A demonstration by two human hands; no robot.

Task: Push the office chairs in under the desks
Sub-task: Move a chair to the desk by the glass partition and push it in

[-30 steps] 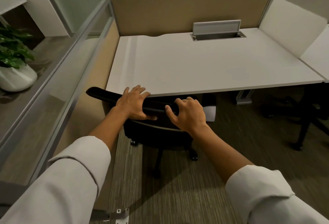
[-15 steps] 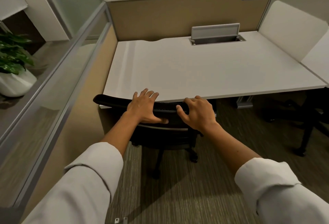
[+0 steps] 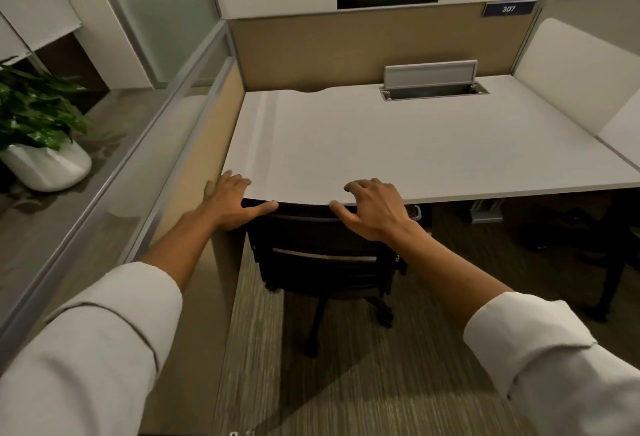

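Note:
A black office chair (image 3: 322,245) stands at the white desk (image 3: 381,144), the top of its backrest against the desk's front edge and its seat hidden under the top. My left hand (image 3: 230,203) lies at the desk's front left corner, fingers spread on the desk edge, thumb along the backrest top. Further right, my right hand (image 3: 375,210) arches over the edge with its fingertips on the desk and its thumb on the backrest. Neither hand wraps around the chair.
A second dark chair (image 3: 613,262) stands partly out at the right, by the neighbouring desk. A glass-topped partition (image 3: 166,144) runs along the left, with a potted plant (image 3: 38,130) beyond it. An open cable tray (image 3: 431,85) sits at the desk's back. Carpet lies behind the chair.
The chair has rolled forward until its backrest met the desk edge. Both hands went from gripping the backrest top to lying spread over the desk edge.

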